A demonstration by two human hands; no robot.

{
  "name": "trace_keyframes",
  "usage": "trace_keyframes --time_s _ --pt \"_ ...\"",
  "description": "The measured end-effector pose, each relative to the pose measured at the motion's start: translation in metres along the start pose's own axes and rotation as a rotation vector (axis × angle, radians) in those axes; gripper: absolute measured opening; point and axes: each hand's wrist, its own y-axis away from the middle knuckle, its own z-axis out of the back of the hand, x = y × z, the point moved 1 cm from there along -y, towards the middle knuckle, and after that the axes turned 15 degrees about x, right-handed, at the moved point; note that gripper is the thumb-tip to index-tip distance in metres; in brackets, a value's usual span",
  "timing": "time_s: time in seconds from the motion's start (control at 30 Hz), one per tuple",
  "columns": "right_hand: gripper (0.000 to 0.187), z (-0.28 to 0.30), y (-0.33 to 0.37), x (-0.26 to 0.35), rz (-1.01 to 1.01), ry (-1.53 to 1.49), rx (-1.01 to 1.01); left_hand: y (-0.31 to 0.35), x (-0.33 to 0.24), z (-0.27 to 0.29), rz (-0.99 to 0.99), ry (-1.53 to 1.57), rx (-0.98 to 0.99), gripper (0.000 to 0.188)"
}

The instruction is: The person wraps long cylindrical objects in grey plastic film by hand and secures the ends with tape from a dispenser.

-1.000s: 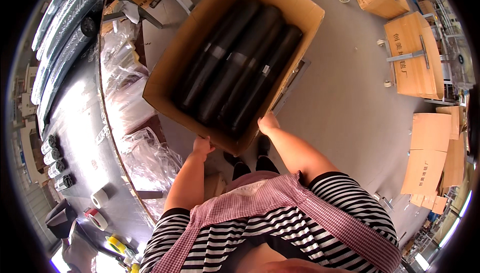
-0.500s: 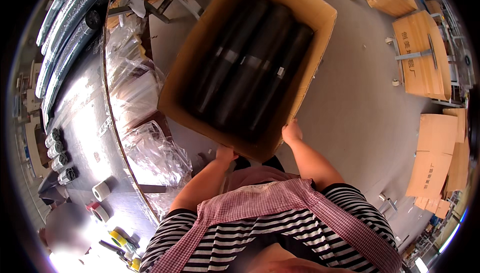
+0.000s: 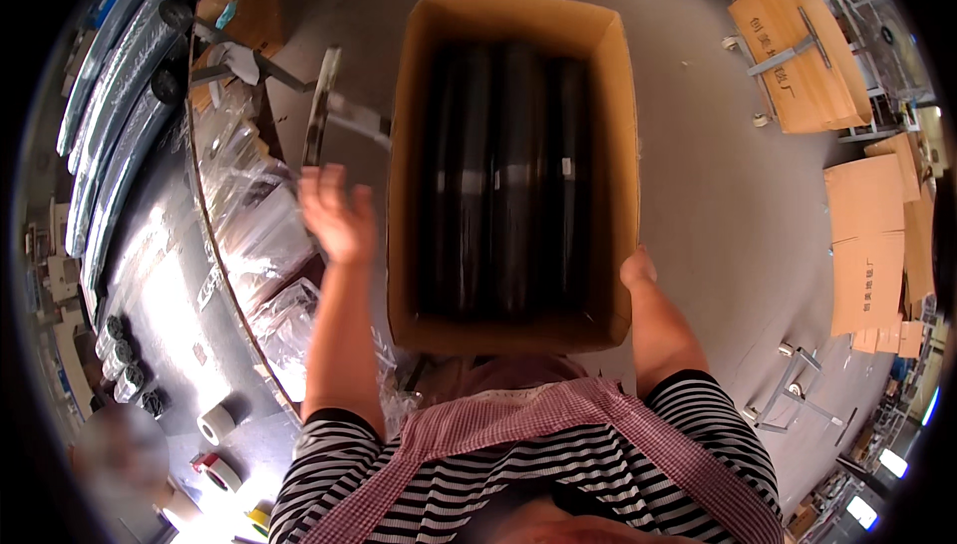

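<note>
A tall open cardboard box (image 3: 620, 145) stands in front of me, its near side close to my apron. Several long black rolls (image 3: 514, 215) lie side by side inside it, some with small pale labels. My right hand (image 3: 639, 267) is closed on the box's right wall near the close corner; part of its fingers is hidden. Off the box's left side, my left hand (image 3: 337, 215) is raised with fingers apart and holds nothing. Just beyond those fingertips is the end of a metal frame bar (image 3: 321, 105).
On the left, a long table (image 3: 164, 245) carries plastic-wrapped rolls (image 3: 125, 85) and tape rolls (image 3: 216, 424). Clear plastic bags (image 3: 279, 245) lie beside it. At right stand a cart with a carton (image 3: 797, 45), flat cardboard (image 3: 867, 245) and a wheeled metal frame (image 3: 797, 384).
The box has turned from slanted to nearly straight and come nearer me. My left hand has let go of its near edge and moved up and left; my right hand stays on the box.
</note>
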Motion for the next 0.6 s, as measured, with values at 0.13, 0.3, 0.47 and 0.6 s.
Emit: trace_keyframes --time_s 0.13,0.3,0.47,0.6 --pt "0.045 0.021 -0.019 -0.034 0.012 0.052 -0.048 -0.006 0.117 -0.026 0.457 0.230 0.583 0.066" --pt "0.044 0.036 -0.043 -0.085 -0.071 -0.039 -0.094 0.042 0.030 -0.010 0.820 0.983 0.445 0.036" --pt "0.053 0.068 -0.076 -0.127 -0.103 -0.009 -0.080 0.098 -0.033 -0.016 0.895 0.964 0.381 0.037" --pt "0.071 0.095 -0.027 -0.053 0.132 0.011 -0.489 0.132 -0.101 -0.024 0.896 1.053 0.325 0.030"
